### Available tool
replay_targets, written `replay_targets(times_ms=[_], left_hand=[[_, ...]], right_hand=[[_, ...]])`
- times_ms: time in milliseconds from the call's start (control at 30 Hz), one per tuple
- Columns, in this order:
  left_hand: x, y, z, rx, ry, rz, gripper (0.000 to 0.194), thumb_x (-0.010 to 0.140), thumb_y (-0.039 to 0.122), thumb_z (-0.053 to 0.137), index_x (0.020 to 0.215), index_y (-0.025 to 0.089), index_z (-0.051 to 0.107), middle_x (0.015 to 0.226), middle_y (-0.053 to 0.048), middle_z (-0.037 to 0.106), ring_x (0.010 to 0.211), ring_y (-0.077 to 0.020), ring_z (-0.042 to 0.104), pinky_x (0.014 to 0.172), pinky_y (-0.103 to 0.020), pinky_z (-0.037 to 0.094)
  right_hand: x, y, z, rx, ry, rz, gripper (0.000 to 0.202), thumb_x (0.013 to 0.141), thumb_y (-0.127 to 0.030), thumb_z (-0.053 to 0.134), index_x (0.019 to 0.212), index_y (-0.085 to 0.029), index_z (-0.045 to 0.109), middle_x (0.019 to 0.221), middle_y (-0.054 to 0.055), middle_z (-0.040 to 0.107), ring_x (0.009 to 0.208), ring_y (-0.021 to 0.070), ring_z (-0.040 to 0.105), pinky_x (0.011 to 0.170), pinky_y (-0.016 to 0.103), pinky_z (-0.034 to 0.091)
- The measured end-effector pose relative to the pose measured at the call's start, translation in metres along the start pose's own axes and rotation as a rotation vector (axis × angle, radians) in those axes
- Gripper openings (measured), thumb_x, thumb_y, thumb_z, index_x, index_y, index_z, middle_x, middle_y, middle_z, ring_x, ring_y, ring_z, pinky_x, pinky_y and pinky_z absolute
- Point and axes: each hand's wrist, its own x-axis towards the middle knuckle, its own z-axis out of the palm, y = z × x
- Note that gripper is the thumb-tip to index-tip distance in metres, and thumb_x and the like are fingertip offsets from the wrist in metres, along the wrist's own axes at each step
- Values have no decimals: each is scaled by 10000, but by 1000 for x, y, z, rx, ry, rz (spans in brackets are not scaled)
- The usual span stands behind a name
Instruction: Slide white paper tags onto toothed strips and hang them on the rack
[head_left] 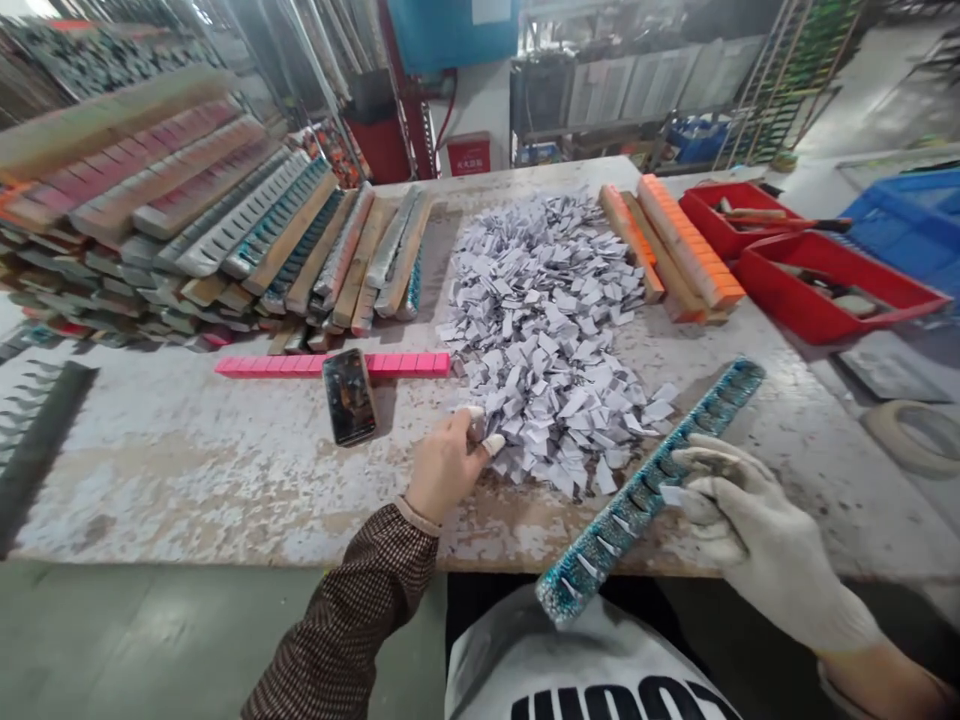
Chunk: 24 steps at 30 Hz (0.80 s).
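Left hand: the left hand [448,462], bare apart from pale finger covers on some fingertips, reaches into the near edge of the pile of paper slips [551,330]; its fingers are curled and pinching among the slips, though whether one is actually caught between them I cannot tell.
Right hand: the right hand [757,540], in a pale glove, is closed around the middle of the blue glitter strip [651,490], thumb on top.
Strip position: it lies slanted across the front edge of the table [187,470], its near end hanging past the edge toward the person's lap, its far end touching the table just beside the slips.
Strip look: long, narrow, covered in teal sparkle, with a row of evenly spaced slots or clips along its length; a few small white bits show in the near slots, the farther ones look dark and open.
Progress, as I judge it: only a small part of this strip seems fitted with slips, so most slots are left.
Done or waiting: a big stack of similar strips [172,230] sits at the left rear, several orange strips [675,245] beyond the slips; which are finished cannot be told.
Nearby: a pink strip [270,366] with a phone [349,396] lying over it, and red trays [817,285] at the right.
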Motion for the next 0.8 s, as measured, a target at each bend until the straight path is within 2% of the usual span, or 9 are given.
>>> replay_targets(times_ms=[100,200,400,533,667,800], left_hand=[[5,8,7,-94,-19,-69,205,936,338,629,1098,214,643,861,-33,708,827,-247,688,791,-350,514],[9,4,3,-167,-32,-75,168,933,295,591,1075,216,632,865,-30,719,796,-236,691,776,-349,515],[-4,-4,1,-350,-14,-111,190,942,301,549,1105,214,592,914,-38,730,823,-216,720,765,-328,551],[-17,-8,10,-435,35,-142,185,954,316,542,1098,208,583,934,-45,724,818,-201,719,767,-320,563],[-29,-7,14,-483,65,-161,162,962,312,551,1075,203,595,974,-54,729,855,-198,721,795,-317,568],[-39,0,14,-486,60,-177,177,950,331,610,1074,204,610,929,-38,723,831,-199,716,787,-318,566]], right_hand=[[5,-3,1,-66,-37,-44,171,1014,-205,590,850,-245,561,1170,74,679,1228,342,613,926,519,589],[12,-9,1,-111,-100,-125,146,1024,-182,585,883,-217,564,1184,84,665,1272,337,584,1057,561,508],[24,-14,7,-167,-194,-217,103,1001,-140,551,1023,-176,646,1123,112,669,1263,326,585,1127,552,462],[29,-10,15,-214,-294,-282,169,973,-131,515,932,-161,676,1087,123,678,1221,352,600,1128,605,438],[30,-5,21,-155,-355,-323,218,984,-108,467,944,-157,676,1108,123,675,1210,328,607,1136,582,444],[25,0,22,-118,-331,-294,152,1009,-172,524,912,-184,641,1144,116,660,1226,321,592,1104,549,482]])
